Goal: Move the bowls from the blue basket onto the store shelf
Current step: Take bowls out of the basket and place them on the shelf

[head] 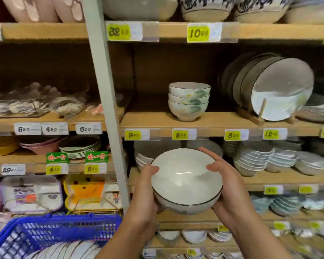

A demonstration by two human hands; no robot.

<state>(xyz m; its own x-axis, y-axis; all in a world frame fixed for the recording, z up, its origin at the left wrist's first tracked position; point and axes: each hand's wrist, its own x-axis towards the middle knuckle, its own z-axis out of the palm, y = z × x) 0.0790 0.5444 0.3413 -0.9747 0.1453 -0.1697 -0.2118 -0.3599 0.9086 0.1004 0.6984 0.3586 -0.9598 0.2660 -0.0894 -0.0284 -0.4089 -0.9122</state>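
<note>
i have both hands on one white bowl (186, 181), held in mid air in front of the shelving. my left hand (144, 191) grips the bowl's left side, thumb hooked over the rim, fingers curled under the outer wall. my right hand (226, 187) grips the right side, thumb on the rim, fingers wrapped round the far edge. the bowl is tipped a bit toward me so the inside shows. it has a dark line round the rim and some grey pattern low on the outside. above the grip and farther in, the wooden shelf (213, 121) carries a stack of three bowls (189, 100) with green and yellow painting, nested upright, well apart from the held bowl. up and right of the grip, plates (273, 86) stand on edge in a wooden rack (251, 117) on that same shelf. yellow price tags (184, 135) run along the shelf edge just above the held bowl. straight behind the grip, white dishes (144, 159) sit on the lower shelf, partly hidden by the bowl. right of the grip are stacks of small dishes (254, 157). just left of the grip, a grey upright post (105, 90) runs up the shelving. down and left of the grip is the blue basket (51, 232) with more white crockery (73, 249) inside; only edges show, so i cannot tell how many pieces. there is heavy blur toward the frame edges.
</note>
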